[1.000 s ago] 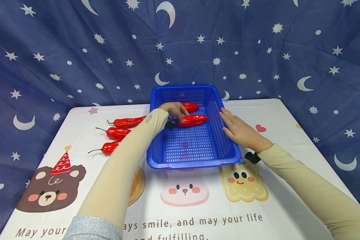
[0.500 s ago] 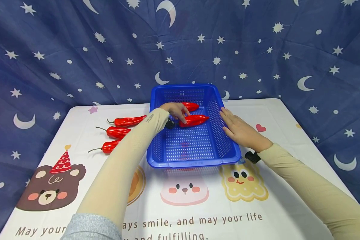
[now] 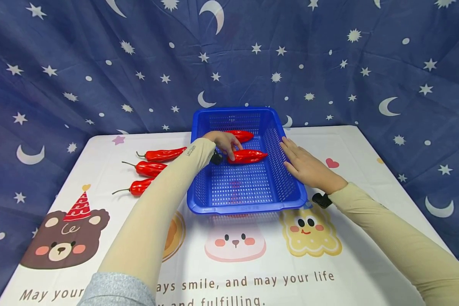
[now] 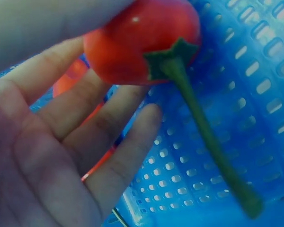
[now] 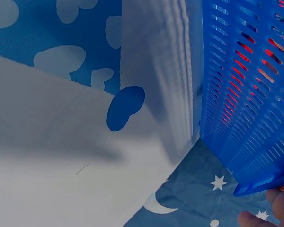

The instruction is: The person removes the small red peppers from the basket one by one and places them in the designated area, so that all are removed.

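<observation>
Inside the blue plastic basket, my left hand pinches a red chili pepper near its stem end, low over the basket floor. In the left wrist view the pepper's green stem points away from the palm, with the thumb on one side and fingers on the other. A second red chili pepper lies behind it, partly hidden by the hand. My right hand rests with straight fingers against the basket's right rim; its fingertips show at the rim in the right wrist view.
Three red chili peppers lie on the white printed tablecloth left of the basket, stems to the left, partly covered by the left forearm. A dark blue curtain with stars and moons hangs behind the table.
The pepper in my left hand has shifted slightly toward me and sits a little lower, farther from the one behind. My right hand stays at the rim.
</observation>
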{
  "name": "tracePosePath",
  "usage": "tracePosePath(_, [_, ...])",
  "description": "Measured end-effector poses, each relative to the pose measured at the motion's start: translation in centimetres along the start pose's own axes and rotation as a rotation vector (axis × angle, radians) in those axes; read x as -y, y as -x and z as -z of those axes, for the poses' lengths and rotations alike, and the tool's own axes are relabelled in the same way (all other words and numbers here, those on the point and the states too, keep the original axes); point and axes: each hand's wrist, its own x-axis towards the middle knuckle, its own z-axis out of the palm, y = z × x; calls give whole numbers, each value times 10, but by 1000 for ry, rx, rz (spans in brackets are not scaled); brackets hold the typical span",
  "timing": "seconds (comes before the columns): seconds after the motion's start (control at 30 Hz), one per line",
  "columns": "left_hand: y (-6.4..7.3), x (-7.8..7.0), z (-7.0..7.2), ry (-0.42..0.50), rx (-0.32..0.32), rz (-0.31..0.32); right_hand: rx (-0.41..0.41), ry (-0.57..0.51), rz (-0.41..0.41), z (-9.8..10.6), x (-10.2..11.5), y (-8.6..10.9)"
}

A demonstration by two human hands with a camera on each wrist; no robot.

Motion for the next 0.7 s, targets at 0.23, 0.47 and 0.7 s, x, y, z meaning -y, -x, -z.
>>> tracePosePath(0.23, [0,1,2,10,23,30,1,-8,2,1,1,0])
tracePosePath(0.47, [-1,0,-1,56,8,38,-1,-18,4,1,1,0])
tracePosePath(0.7, [-3,-1,-5,77,-21,6,1,-16,0,0,-1,0])
